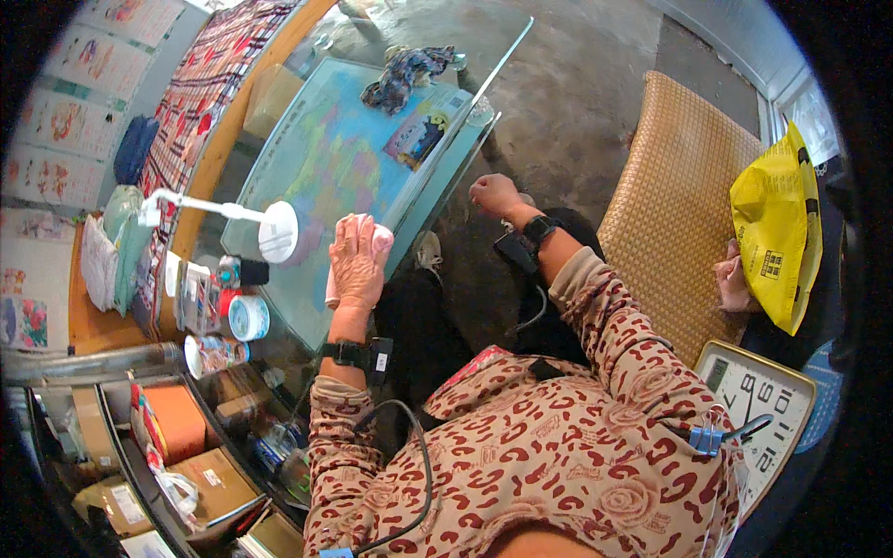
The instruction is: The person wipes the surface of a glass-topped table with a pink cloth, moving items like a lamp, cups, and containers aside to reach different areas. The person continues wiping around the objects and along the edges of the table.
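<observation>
My left hand (357, 268) lies over a folded pink cloth (381, 239) on the glass table top (279, 279), near its edge. Its fingers are laid across the cloth, which pokes out on both sides. Under the glass lies a colourful map (342, 160). My right hand (497, 195) hangs above the floor past the table edge, with fingers curled; whether anything is inside it cannot be seen. A crumpled dark patterned cloth (401, 80) and a booklet with a picture cover (418, 132) rest on the far part of the table.
A white lamp (278, 231), a paper tub (249, 318), a patterned cup (216, 354) and a clear container (199, 300) stand at the left. To the right are a woven seat (677, 181), a yellow bag (778, 230) and a clock (757, 418). Boxes (213, 481) fill shelves at lower left.
</observation>
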Action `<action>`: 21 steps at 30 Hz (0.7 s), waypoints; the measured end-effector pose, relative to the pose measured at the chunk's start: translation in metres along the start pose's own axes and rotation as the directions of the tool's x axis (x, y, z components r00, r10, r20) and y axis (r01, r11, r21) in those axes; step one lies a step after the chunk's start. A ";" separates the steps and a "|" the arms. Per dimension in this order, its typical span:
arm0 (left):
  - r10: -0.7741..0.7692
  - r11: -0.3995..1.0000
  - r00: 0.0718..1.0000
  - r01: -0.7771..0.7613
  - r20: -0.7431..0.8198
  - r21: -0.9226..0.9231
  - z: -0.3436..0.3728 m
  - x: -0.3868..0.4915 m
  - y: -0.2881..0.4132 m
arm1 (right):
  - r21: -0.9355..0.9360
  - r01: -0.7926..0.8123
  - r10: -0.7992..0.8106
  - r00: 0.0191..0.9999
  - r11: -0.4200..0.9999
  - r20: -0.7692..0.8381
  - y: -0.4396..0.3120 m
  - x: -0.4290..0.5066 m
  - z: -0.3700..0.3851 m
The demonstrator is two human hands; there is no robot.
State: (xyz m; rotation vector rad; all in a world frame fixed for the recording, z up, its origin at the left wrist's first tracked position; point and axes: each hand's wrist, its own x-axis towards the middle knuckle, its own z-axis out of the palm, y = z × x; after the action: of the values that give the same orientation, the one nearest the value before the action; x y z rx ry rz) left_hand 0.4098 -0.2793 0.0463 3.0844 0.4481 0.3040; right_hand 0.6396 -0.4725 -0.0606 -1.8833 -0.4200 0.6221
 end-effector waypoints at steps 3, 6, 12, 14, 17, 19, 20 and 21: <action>0.042 0.987 0.994 -0.056 0.096 0.151 0.010 0.046 0.023 | -0.001 -0.060 0.060 0.998 0.998 -0.017 -0.008 0.002 0.001; 0.076 0.993 0.990 -0.085 0.118 0.077 0.018 0.092 0.045 | -0.213 -0.010 0.012 1.000 0.977 0.006 -0.012 -0.002 0.001; 0.091 0.994 0.984 -0.100 0.156 0.048 0.028 0.164 0.087 | -0.309 0.073 -0.026 0.988 0.948 0.152 -0.019 -0.016 0.003; 0.116 0.991 0.981 -0.126 0.153 0.055 0.031 0.185 0.099 | -0.305 0.104 -0.040 0.977 0.947 0.208 -0.022 -0.020 0.006; 0.139 0.987 0.980 -0.148 0.145 0.057 0.035 0.211 0.115 | -0.309 0.155 -0.083 0.969 0.938 0.234 -0.027 -0.024 0.011; 0.150 0.985 0.979 -0.160 0.139 0.058 0.039 0.224 0.123 | -0.281 0.130 -0.054 0.963 0.951 0.264 -0.030 -0.024 0.014; 0.157 0.984 0.978 -0.167 0.134 0.064 0.041 0.230 0.126 | -0.263 0.117 -0.037 0.956 0.958 0.291 -0.031 -0.025 0.015; 0.172 0.980 0.977 -0.183 0.128 0.075 0.043 0.237 0.129 | -0.251 0.128 -0.049 0.953 0.960 0.298 -0.032 -0.025 0.015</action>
State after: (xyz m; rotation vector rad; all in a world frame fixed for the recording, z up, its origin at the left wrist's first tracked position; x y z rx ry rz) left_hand 0.6769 -0.3356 0.0539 3.2098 0.1868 0.0996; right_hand 0.6101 -0.4630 -0.0298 -2.0194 -0.8105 0.8168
